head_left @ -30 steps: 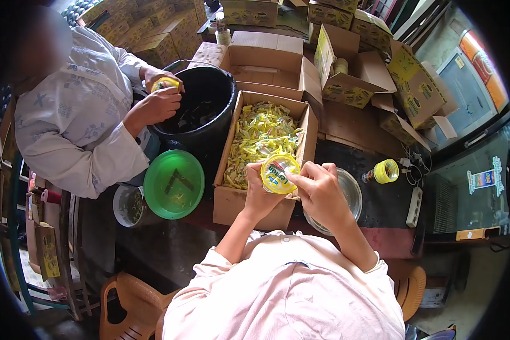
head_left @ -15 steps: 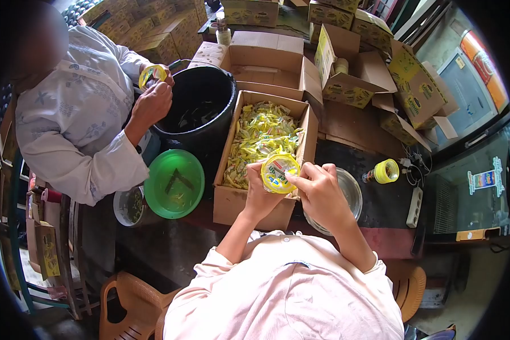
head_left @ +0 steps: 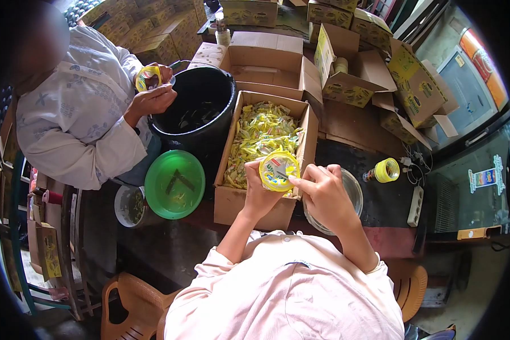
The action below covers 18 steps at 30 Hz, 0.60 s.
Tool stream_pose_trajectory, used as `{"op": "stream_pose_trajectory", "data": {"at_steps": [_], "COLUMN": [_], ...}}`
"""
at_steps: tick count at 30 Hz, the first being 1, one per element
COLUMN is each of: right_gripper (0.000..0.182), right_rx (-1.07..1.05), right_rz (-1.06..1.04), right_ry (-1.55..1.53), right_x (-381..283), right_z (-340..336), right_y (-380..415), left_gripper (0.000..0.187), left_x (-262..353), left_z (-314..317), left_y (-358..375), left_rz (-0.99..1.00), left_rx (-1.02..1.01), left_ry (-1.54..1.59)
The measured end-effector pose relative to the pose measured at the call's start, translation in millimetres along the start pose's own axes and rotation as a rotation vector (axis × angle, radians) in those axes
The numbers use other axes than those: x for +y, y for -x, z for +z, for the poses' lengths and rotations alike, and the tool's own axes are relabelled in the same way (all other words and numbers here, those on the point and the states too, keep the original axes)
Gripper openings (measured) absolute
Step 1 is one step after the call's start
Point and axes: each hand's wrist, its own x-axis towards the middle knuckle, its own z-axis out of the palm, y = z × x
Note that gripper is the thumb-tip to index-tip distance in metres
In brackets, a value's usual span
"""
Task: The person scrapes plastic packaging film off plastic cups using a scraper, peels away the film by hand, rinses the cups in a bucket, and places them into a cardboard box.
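My left hand [head_left: 256,190] grips a round plastic cup [head_left: 277,168] with a yellow rim and coloured print, its circular end facing me. Close beside it, my right hand [head_left: 325,192] is closed, with its fingertips at the cup's right edge. A small narrow grey thing shows at those fingertips, too small to name. Both hands are above the near end of a cardboard box [head_left: 225,211] full of yellow and clear plastic scraps [head_left: 266,130]. Under my right hand lies a round clear basin [head_left: 354,195], partly hidden.
A co-worker [head_left: 76,107] at the left holds a similar yellow-rimmed cup [head_left: 148,79] over a black bucket [head_left: 230,93]. A green basin [head_left: 194,170] and a white bucket [head_left: 124,212] stand nearby. Stacked yellow cups [head_left: 386,170], a power strip [head_left: 415,207] and open cartons [head_left: 350,93] are at the right.
My left hand has tilted the cup slightly, and my right fingertips have shifted a little along its edge. The co-worker's hands have turned their cup and changed grip.
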Motion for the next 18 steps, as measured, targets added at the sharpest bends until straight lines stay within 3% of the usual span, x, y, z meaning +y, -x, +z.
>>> {"op": "stream_pose_trajectory", "data": {"at_steps": [11, 18], "right_gripper": [0.028, 0.028], "right_rx": [-0.013, 0.178], "right_rz": [0.127, 0.331], "right_ry": [-0.063, -0.215], "right_x": [14, 35], "right_z": [-33, -11], "right_y": [31, 60], "left_gripper": [0.068, 0.07], "left_x": [-4, -6], "left_z": [-8, -13], "left_y": [-4, -10], "left_rz": [-0.029, -0.046], "left_rx": [0.031, 0.069], "left_ry": [-0.11, -0.107]}}
